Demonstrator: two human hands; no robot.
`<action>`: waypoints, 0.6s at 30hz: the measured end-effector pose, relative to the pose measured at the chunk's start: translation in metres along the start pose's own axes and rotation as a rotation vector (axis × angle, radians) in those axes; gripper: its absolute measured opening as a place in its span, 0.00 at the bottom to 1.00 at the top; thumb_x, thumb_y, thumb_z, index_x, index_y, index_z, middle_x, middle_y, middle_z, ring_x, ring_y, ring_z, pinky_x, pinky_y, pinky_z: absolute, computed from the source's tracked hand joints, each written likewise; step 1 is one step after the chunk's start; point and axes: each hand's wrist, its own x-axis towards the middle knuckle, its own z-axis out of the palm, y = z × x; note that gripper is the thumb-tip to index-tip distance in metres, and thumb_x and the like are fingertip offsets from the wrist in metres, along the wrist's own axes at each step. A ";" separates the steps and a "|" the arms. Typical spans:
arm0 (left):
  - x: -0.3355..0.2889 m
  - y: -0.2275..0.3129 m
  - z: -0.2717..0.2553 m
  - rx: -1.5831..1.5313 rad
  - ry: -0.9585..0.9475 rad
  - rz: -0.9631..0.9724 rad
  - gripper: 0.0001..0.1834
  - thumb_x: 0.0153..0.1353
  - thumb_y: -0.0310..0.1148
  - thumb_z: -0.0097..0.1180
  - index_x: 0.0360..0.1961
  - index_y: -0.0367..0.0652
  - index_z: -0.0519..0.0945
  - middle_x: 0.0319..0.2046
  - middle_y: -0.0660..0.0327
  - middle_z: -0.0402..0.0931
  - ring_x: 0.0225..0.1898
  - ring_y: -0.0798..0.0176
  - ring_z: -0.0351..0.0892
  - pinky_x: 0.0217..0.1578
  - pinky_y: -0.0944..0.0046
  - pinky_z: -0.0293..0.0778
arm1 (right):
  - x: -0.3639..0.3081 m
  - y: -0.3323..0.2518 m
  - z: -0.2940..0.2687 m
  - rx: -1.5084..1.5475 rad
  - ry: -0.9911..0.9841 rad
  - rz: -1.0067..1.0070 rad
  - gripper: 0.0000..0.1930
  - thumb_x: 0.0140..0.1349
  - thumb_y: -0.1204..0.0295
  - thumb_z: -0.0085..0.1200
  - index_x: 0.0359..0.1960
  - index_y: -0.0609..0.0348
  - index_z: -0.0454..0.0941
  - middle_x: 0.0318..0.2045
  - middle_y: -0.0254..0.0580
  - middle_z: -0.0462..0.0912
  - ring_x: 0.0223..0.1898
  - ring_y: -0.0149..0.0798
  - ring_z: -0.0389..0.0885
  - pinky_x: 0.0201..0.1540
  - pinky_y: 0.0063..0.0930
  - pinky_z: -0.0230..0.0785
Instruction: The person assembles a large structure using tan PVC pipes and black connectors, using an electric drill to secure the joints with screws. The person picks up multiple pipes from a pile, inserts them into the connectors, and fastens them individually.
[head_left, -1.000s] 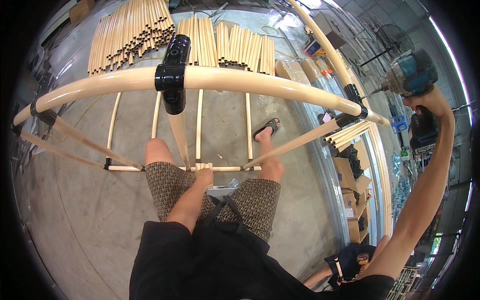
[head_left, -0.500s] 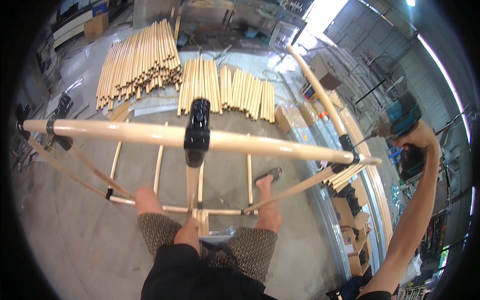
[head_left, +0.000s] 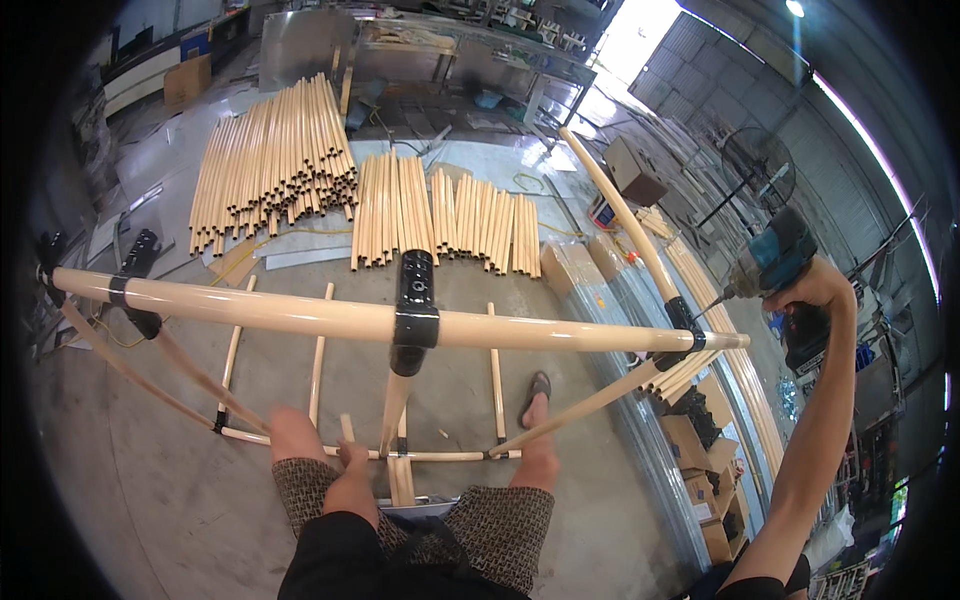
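Note:
My right hand [head_left: 818, 287], reached out to the right, grips a teal and black cordless drill [head_left: 778, 252]. The drill's bit points at a black pipe joint [head_left: 683, 320], its tip at or very close to the joint's side. That joint sits near the right end of a long beige tube [head_left: 540, 331], part of a raised frame. In the tube's middle is another black joint [head_left: 416, 312] with an upright open socket. Low between my knees, my left hand [head_left: 352, 462] is closed round a short beige tube [head_left: 346, 428]. More short tubes [head_left: 401, 482] stand beside it in a tray.
Beige tubes [head_left: 280, 160] lie in piles on sheeting ahead. Another long tube [head_left: 620, 215] extends away from the right joint. Metal profiles [head_left: 640, 410] and open cardboard boxes [head_left: 690, 445] of black joints line the right. A standing fan [head_left: 757, 165] is farther off. The frame's lower rail [head_left: 340, 447] crosses near my legs.
My left hand has moved left, away from the tubes in the tray, with a short tube now showing in it. The drill stays by the right joint. The view has tilted slightly.

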 end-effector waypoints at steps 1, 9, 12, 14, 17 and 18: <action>0.001 0.006 -0.007 -0.057 -0.012 0.187 0.18 0.65 0.33 0.54 0.52 0.35 0.76 0.50 0.44 0.79 0.54 0.42 0.78 0.52 0.47 0.73 | 0.000 0.001 0.002 -0.028 0.003 0.022 0.16 0.35 0.79 0.76 0.27 0.62 0.81 0.20 0.34 0.82 0.19 0.27 0.78 0.21 0.23 0.70; 0.001 -0.053 0.027 -0.069 -0.314 0.269 0.23 0.56 0.33 0.65 0.50 0.34 0.74 0.44 0.44 0.81 0.50 0.42 0.81 0.47 0.49 0.76 | -0.003 0.009 0.000 0.007 -0.011 -0.094 0.16 0.35 0.80 0.76 0.27 0.61 0.81 0.20 0.33 0.82 0.20 0.26 0.79 0.21 0.22 0.71; -0.015 -0.035 0.014 0.109 -0.313 0.220 0.23 0.59 0.34 0.63 0.52 0.37 0.71 0.46 0.44 0.80 0.51 0.40 0.80 0.49 0.47 0.76 | 0.004 0.015 0.000 -0.060 -0.019 -0.037 0.16 0.37 0.78 0.77 0.27 0.62 0.81 0.20 0.32 0.82 0.20 0.25 0.78 0.21 0.22 0.70; 0.007 -0.020 0.018 0.062 -0.202 0.211 0.24 0.62 0.37 0.60 0.56 0.39 0.70 0.49 0.42 0.78 0.52 0.39 0.79 0.51 0.46 0.74 | 0.009 0.011 -0.008 -0.053 -0.058 -0.065 0.16 0.37 0.77 0.77 0.28 0.62 0.82 0.20 0.32 0.82 0.19 0.25 0.77 0.22 0.22 0.70; 0.027 0.080 -0.002 0.001 -0.155 0.515 0.30 0.67 0.42 0.51 0.67 0.41 0.63 0.56 0.39 0.74 0.56 0.36 0.74 0.56 0.45 0.70 | 0.006 0.000 -0.023 -0.211 -0.214 -0.066 0.15 0.42 0.73 0.77 0.32 0.62 0.85 0.24 0.33 0.85 0.25 0.26 0.80 0.29 0.23 0.73; 0.046 0.124 -0.018 -0.122 -0.088 0.761 0.31 0.68 0.41 0.50 0.69 0.40 0.61 0.58 0.39 0.72 0.58 0.35 0.71 0.58 0.46 0.67 | 0.010 -0.001 -0.029 -0.254 -0.261 -0.097 0.15 0.44 0.72 0.76 0.32 0.61 0.85 0.26 0.34 0.87 0.26 0.26 0.81 0.32 0.23 0.74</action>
